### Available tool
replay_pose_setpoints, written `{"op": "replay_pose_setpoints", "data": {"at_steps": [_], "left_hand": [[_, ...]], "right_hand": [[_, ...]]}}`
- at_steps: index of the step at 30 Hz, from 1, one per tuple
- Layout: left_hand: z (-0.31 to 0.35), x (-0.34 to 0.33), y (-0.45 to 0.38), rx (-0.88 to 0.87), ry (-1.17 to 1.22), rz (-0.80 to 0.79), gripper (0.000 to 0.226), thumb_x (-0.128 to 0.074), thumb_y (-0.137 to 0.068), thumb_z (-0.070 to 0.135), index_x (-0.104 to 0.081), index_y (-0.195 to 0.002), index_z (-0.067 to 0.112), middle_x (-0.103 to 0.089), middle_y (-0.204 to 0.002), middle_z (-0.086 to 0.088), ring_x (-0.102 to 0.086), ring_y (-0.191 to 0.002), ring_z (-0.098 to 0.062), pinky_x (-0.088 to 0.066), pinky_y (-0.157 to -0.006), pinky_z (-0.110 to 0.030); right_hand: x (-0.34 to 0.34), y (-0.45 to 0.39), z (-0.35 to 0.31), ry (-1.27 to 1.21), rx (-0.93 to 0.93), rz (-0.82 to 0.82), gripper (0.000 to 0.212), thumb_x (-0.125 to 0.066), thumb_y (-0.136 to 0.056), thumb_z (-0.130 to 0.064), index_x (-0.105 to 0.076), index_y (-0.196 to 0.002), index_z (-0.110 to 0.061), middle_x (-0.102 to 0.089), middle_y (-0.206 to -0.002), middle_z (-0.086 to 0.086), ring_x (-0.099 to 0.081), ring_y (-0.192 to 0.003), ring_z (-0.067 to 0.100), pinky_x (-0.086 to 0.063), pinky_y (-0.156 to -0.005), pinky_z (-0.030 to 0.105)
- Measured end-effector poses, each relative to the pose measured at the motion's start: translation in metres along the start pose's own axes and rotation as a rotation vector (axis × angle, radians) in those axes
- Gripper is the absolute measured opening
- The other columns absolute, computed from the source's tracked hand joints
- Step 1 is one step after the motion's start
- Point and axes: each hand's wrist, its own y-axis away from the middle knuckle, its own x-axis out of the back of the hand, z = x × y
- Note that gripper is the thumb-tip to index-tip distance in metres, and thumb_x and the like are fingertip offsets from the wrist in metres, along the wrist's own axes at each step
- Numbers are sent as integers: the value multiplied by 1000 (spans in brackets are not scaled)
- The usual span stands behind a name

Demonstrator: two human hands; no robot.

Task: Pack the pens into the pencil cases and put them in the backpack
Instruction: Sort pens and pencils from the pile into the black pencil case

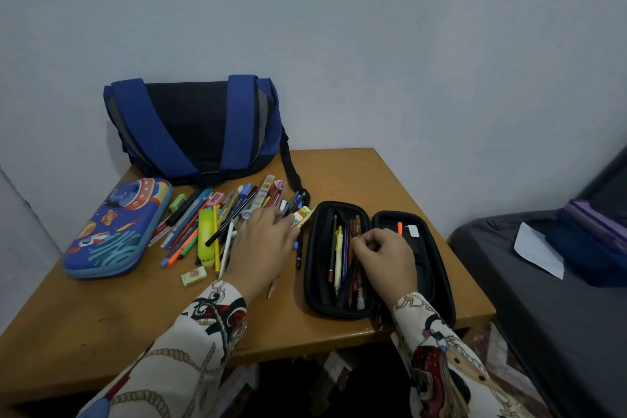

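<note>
From the head view: left hand point(263, 241) flat, fingers spread on the loose pens point(217, 220) lying lengthwise away, nearest them; right hand point(383, 253) curled, seemingly pinching a pen inside the open black pencil case point(319, 295) just right.

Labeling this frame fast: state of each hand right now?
Left hand: open, fingers resting flat on the loose pens.
Right hand: fingers curled over pens in the black pencil case; an actual grip cannot be told.
</note>
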Motion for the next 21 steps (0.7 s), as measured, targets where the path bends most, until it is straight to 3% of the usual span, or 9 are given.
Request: {"op": "replay_pose_setpoints", "data": {"at_steps": [3,5,10,14,16,18,21], "left_hand": [[1,-4,7,45,5,-169,52,-31,-100,53,-39,-146,31,-30,-155,1,-19,-145,-20,-16,-115,-45],[-3,-6,6,43,-1,-231,60,-18,-97,62,-28,-150,34,-18,-160,7,-5,-148,-14,-5,-118,-42],[-19,-6,-7,32,84,-216,85,1,-83,69,-35,-148,28,-28,-157,5,-12,-147,-13,-6,-119,-39],[-21,6,-14,52,362,-186,70,-21,-93,62,-48,-141,19,-43,-149,-1,-27,-143,-16,-15,-119,-39],[-23,16,-16,120,523,-82,62,-28,-96,58,-55,-135,18,-54,-138,-1,-42,-134,-18,-29,-114,-43],[-27,29,-19,202,563,54,42,-41,-99,44,-60,-127,18,-60,-123,4,-52,-117,-14,-42,-103,-40],[-41,49,-22,383,489,117,20,-57,-94,20,-62,-113,17,-58,-108,3,-55,-99,-13,-46,-87,-33]], "right_hand": [[0,0,0,4,-6,-1,31,-64,-88,-26,-56,-58,-24,-55,-64,-3,-55,-71,17,-49,-88,49],[0,0,0,10,-7,1,31,-64,-88,-27,-56,-58,-25,-55,-64,-4,-55,-71,16,-49,-88,49],[1,0,-1,19,-8,-2,32,-64,-88,-26,-56,-58,-26,-55,-65,-5,-54,-72,15,-48,-89,49],[-1,0,0,12,-17,-2,31,-64,-88,-27,-57,-58,-25,-56,-64,-3,-55,-72,16,-48,-89,49],[-1,0,-1,7,-17,-3,32,-64,-88,-28,-56,-57,-26,-55,-63,-4,-55,-70,16,-49,-88,49],[-1,0,0,6,-15,-4,32,-64,-88,-28,-55,-57,-26,-54,-62,-5,-55,-70,16,-49,-88,49],[-1,-1,0,7,-17,-5,32,-64,-88,-28,-55,-57,-26,-54,-63,-5,-55,-70,17,-50,-87,51]]}}
